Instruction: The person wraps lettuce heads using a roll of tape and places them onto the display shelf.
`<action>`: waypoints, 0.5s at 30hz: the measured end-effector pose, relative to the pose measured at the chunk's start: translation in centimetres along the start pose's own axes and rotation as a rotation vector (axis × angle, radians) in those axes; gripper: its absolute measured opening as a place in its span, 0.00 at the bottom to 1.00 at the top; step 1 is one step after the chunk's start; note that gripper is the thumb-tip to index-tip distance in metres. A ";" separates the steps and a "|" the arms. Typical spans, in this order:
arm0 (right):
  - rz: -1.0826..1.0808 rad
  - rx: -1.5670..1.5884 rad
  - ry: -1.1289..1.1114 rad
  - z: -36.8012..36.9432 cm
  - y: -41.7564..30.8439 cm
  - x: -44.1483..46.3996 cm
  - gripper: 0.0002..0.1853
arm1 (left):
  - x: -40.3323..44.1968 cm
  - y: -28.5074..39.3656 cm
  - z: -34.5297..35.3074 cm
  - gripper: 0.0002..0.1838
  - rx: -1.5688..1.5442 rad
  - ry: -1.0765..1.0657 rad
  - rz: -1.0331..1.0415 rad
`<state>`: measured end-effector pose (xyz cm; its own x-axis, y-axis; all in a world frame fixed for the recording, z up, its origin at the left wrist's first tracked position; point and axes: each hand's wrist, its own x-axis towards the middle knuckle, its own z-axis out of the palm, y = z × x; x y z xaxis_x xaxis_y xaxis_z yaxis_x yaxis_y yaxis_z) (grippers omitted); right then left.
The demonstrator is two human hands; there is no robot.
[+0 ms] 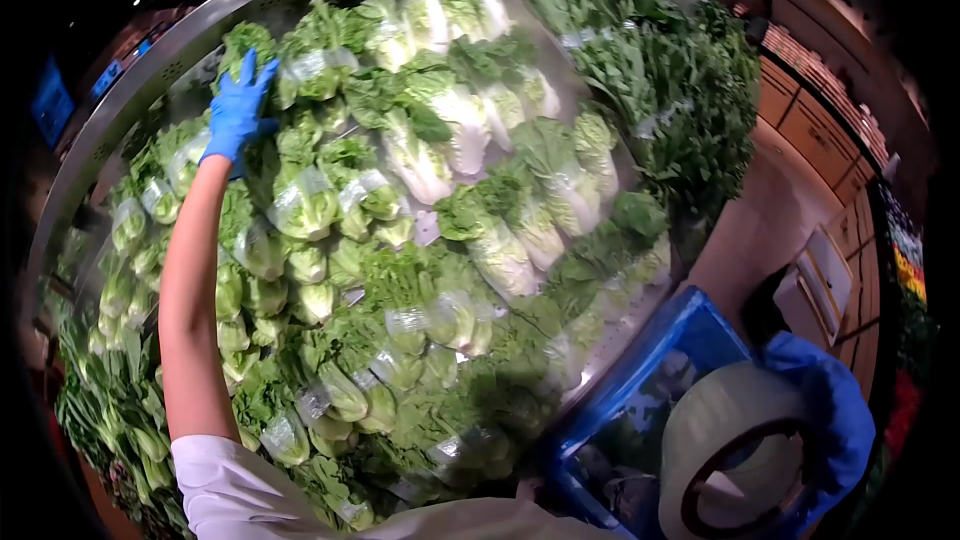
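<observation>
My left hand [238, 112], in a blue glove, reaches to the far left of the vegetable display. Its fingers are spread and lie against a leafy green lettuce [250, 40] at the back edge. Beside it sit lettuce heads [303, 202] bound with clear tape. Close to the camera at the lower right is my right hand [828, 410], also gloved in blue and partly hidden. It grips a large roll of tape [725, 390], pale with a dark core. Below the roll stands a blue crate [590, 430] with greens and wrapping inside.
Pale napa cabbages [465, 130] fill the middle of the sloping display. Dark leafy greens [650, 70] are stacked at the right, long-stemmed greens [120, 400] at the lower left. A metal rail [200, 35] edges the back. Wooden cabinets [815, 130] stand across the aisle.
</observation>
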<state>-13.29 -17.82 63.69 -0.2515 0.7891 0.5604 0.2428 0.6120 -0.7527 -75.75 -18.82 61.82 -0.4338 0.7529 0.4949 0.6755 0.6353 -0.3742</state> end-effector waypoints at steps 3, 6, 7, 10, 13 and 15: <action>-0.208 -0.084 -0.034 -2.8 -0.2 -1.0 0.33 | 2.5 -2.9 6.4 0.53 -0.139 0.254 0.067; -0.259 -0.061 -0.143 -4.3 -0.5 -1.0 0.32 | 4.8 -4.7 9.1 0.52 -0.301 0.339 0.009; -0.271 -0.054 -0.171 -4.0 0.0 -1.2 0.32 | 4.5 -4.6 8.8 0.51 -0.472 0.313 0.002; -0.196 0.035 0.012 -0.5 1.3 -1.4 0.29 | 4.5 -3.7 7.3 0.47 -0.283 0.309 -0.020; -0.177 0.401 0.048 4.6 0.5 0.3 0.24 | 3.9 -2.3 7.2 0.39 -0.316 0.342 -0.105; -0.326 0.282 -0.135 6.3 2.1 1.1 0.24 | 3.8 -2.2 8.4 0.38 -0.298 0.429 -0.129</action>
<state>-18.95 -16.03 60.53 -0.3972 0.5321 0.7477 -0.1298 0.7740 -0.6198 -83.92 -15.89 57.92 -0.2837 0.4944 0.8216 0.7998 0.5946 -0.0816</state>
